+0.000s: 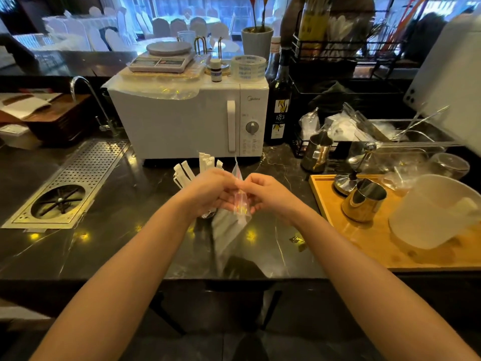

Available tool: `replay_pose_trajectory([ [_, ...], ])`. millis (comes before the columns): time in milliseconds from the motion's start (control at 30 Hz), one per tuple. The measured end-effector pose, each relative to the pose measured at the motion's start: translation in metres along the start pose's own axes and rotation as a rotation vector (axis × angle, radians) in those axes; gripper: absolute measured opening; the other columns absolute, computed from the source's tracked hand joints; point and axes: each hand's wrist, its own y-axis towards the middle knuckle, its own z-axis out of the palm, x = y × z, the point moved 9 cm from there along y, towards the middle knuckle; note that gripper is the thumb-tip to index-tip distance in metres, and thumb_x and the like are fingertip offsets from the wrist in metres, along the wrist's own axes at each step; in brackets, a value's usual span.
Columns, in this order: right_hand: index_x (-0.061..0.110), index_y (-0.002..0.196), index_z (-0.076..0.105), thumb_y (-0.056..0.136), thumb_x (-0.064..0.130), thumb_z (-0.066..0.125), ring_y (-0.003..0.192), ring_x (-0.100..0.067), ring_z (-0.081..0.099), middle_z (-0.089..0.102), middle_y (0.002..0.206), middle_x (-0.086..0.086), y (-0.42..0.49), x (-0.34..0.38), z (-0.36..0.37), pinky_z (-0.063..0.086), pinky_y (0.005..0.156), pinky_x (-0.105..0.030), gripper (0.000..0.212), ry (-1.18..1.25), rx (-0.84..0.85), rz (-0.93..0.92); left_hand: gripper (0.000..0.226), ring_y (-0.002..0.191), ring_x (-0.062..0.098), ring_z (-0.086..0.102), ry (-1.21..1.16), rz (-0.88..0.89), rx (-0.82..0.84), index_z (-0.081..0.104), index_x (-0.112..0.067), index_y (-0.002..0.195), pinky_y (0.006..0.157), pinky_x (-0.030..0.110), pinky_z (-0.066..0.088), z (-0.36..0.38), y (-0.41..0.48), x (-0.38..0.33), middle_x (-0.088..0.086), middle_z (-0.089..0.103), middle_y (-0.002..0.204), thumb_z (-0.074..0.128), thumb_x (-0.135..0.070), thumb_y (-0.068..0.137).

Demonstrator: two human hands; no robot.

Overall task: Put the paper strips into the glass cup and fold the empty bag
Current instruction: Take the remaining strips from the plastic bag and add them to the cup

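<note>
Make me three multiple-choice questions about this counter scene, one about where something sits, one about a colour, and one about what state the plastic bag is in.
1. Where does the roll of clear printed tape sit?
A. On the wooden tray
B. On top of the white microwave oven
C. On the perforated steel drain grate

2. What colour are the paper strips that stick up behind the hands?
A. White
B. Red
C. Green

3. What state is the clear plastic bag in?
A. Lying flat on the counter
B. Folded small and set aside
C. Held up at its top by both hands, the rest hanging down

Answers:
1 B, the tape rests on the microwave's top right corner.
2 A, the strips read plain white.
3 C, the left hand and right hand pinch its top while it droops toward the dark counter.
</note>
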Motion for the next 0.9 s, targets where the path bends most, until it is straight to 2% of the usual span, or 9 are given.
replay_pose_trajectory([
  [200, 0.016, 0.08, 0.052, 0.084, 0.022, 0.064, 0.06, -0.003, 0.059, 0.059, 0.075, 0.002, -0.008, 0.002, -0.004, 0.047, 0.049, -0.009, 0.014, -0.144, 0.025, -0.001, 0.022, 0.042, 0.003, 0.058, 0.038, 0.021, -0.001, 0.059, -0.009, 0.066, 0.044, 0.013, 0.048, 0.009, 0.008, 0.005, 0.004, 0.058, 0.058, 0.054, -0.009, 0.087],
  [300, 0.016, 0.08, 0.053, 0.084, 0.02, 0.064, 0.063, -0.006, 0.06, 0.061, 0.075, 0.001, -0.01, -0.005, 0.001, 0.05, 0.056, -0.013, 0.012, -0.196, 0.067, 0.034, 0.02, 0.039, 0.002, 0.058, 0.085, 0.022, -0.021, 0.059, -0.007, 0.066, 0.039, 0.01, 0.045, 0.011, 0.012, 0.014, 0.003, 0.06, 0.053, 0.058, -0.011, 0.086],
  [400, 0.017, 0.077, 0.059, 0.086, 0.017, 0.062, 0.06, -0.007, 0.06, 0.063, 0.072, -0.002, -0.01, -0.009, 0.0, 0.052, 0.055, -0.014, 0.01, -0.169, 0.069, 0.066, 0.021, 0.041, 0.002, 0.057, 0.078, 0.041, -0.031, 0.059, -0.008, 0.064, 0.04, 0.01, 0.044, 0.01, 0.015, 0.017, -0.004, 0.061, 0.047, 0.061, -0.014, 0.084],
  [500, 0.011, 0.084, 0.066, 0.087, 0.013, 0.06, 0.058, -0.007, 0.06, 0.064, 0.07, -0.003, -0.01, -0.008, -0.004, 0.053, 0.052, -0.012, 0.007, -0.148, 0.057, 0.079, 0.023, 0.041, 0.002, 0.056, 0.053, 0.081, -0.037, 0.058, -0.011, 0.064, 0.041, 0.01, 0.043, 0.011, 0.017, 0.016, -0.005, 0.061, 0.047, 0.058, -0.017, 0.086],
  [667, -0.002, 0.099, 0.066, 0.088, 0.013, 0.059, 0.054, -0.004, 0.061, 0.065, 0.072, -0.004, -0.01, -0.005, -0.008, 0.049, 0.049, -0.01, 0.02, -0.154, 0.043, 0.088, 0.028, 0.044, 0.003, 0.053, 0.017, 0.118, -0.077, 0.054, -0.012, 0.065, 0.044, 0.011, 0.043, 0.014, 0.019, 0.016, 0.001, 0.057, 0.057, 0.052, -0.026, 0.09],
  [767, -0.001, 0.097, 0.067, 0.087, 0.015, 0.059, 0.051, -0.003, 0.061, 0.066, 0.074, -0.007, -0.01, -0.008, -0.011, 0.049, 0.047, -0.01, 0.02, -0.142, 0.02, 0.118, 0.032, 0.039, 0.001, 0.05, -0.023, 0.121, -0.091, 0.053, -0.014, 0.062, 0.043, 0.012, 0.041, 0.017, 0.021, 0.018, -0.001, 0.054, 0.054, 0.05, -0.029, 0.091],
  [900, 0.005, 0.085, 0.067, 0.09, 0.014, 0.054, 0.054, -0.005, 0.064, 0.067, 0.075, -0.006, -0.01, -0.01, -0.015, 0.051, 0.049, -0.013, 0.017, -0.1, 0.011, 0.146, 0.035, 0.036, 0.001, 0.044, -0.081, 0.131, -0.109, 0.052, -0.015, 0.06, 0.043, 0.012, 0.038, 0.018, 0.023, 0.021, -0.005, 0.049, 0.047, 0.048, -0.029, 0.092],
])
